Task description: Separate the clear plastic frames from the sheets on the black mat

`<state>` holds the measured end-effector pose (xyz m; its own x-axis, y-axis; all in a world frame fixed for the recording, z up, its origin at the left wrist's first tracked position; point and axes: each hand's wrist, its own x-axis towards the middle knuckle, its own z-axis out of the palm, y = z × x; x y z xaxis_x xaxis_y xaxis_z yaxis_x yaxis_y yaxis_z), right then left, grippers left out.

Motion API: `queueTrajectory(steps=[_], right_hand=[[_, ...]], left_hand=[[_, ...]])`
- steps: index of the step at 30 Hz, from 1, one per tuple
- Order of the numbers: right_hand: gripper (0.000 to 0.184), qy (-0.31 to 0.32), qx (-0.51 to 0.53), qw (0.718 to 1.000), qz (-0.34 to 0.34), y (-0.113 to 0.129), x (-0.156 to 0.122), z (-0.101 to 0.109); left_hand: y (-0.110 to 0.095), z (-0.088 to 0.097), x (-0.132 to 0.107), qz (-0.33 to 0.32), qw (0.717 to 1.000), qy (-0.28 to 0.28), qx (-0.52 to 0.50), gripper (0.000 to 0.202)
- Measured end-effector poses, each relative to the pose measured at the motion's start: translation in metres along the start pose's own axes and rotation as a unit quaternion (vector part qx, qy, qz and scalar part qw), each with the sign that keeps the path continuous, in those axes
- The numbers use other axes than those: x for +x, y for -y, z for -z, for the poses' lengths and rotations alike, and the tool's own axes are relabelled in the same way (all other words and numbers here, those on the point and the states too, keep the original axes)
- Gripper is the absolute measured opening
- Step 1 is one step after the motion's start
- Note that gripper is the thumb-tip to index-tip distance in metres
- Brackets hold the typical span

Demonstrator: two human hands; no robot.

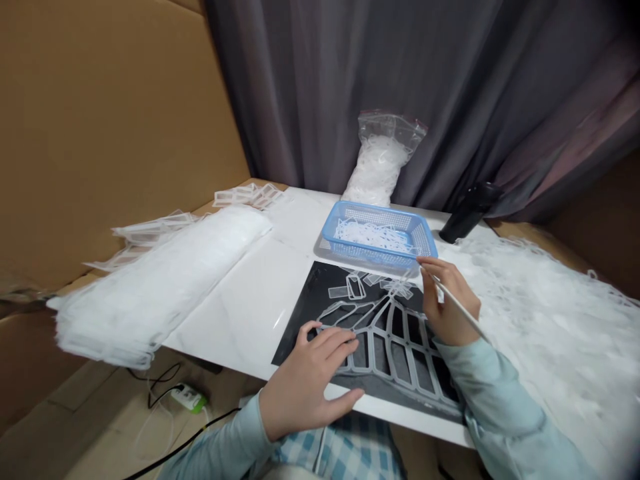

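My left hand lies flat with fingers spread on a translucent white plastic lattice sheet, pressing it onto a black mat. My right hand is closed around a thin white stick tool, its tip near the blue basket's front rim. Small cut-out plastic frames lie loose on the mat's far part.
A blue mesh basket holds white plastic scraps. Behind it stands a clear bag of white pieces, with a black bottle to its right. A stack of white sheets fills the left; a pile of plastic netting fills the right.
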<state>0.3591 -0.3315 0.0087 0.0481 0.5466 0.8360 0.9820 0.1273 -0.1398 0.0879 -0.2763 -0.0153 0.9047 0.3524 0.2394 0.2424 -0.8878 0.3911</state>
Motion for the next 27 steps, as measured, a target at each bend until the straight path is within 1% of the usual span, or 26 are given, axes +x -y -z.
queueTrajectory(steps=[3,6,7,8,9,10,12,15,19,21,23,27], right_hand=[[0.021,-0.027,-0.01,1.0,-0.005,0.001,0.002,0.003],[0.021,-0.085,-0.03,0.996,-0.022,-0.001,0.004,0.008],[0.02,-0.099,-0.017,0.994,-0.038,-0.002,0.005,0.009],[0.019,-0.099,0.011,0.993,-0.055,-0.003,0.005,0.01],[0.017,-0.086,0.051,0.993,-0.071,-0.003,0.005,0.01],[0.014,-0.056,0.095,0.99,-0.082,-0.003,0.004,0.009],[0.008,0.032,0.175,0.98,-0.085,0.0,0.003,0.005],[0.013,0.15,0.241,0.956,-0.072,0.007,0.001,-0.002],[0.02,0.262,0.305,0.912,-0.078,0.013,0.0,-0.004],[0.024,0.308,0.325,0.89,-0.083,0.014,-0.001,-0.002],[0.027,0.34,0.335,0.874,-0.085,0.014,-0.001,0.0],[0.026,0.37,0.339,0.862,-0.078,0.014,-0.001,0.001]], left_hand=[[0.0,-0.001,0.0,0.002,1.0,0.004,-0.007,0.049],[0.001,0.0,0.0,0.005,1.0,0.004,-0.002,0.049],[0.001,0.0,0.0,0.005,1.0,0.003,0.002,0.049],[0.001,0.0,-0.001,0.005,1.0,0.001,0.006,0.049],[0.001,0.0,-0.001,0.004,1.0,-0.001,0.01,0.049],[0.001,0.0,-0.001,0.002,1.0,-0.002,0.014,0.049],[0.0,0.0,-0.001,0.0,1.0,-0.005,0.02,0.049],[0.0,0.001,0.0,-0.003,1.0,-0.007,0.026,0.048],[-0.004,0.003,0.002,-0.008,0.999,0.004,0.04,0.05],[-0.006,0.004,0.004,-0.015,0.999,0.004,0.05,0.054],[-0.009,0.004,0.006,-0.029,0.998,0.006,0.049,0.056],[-0.013,0.0,0.013,-0.047,0.999,0.016,0.02,0.055]])
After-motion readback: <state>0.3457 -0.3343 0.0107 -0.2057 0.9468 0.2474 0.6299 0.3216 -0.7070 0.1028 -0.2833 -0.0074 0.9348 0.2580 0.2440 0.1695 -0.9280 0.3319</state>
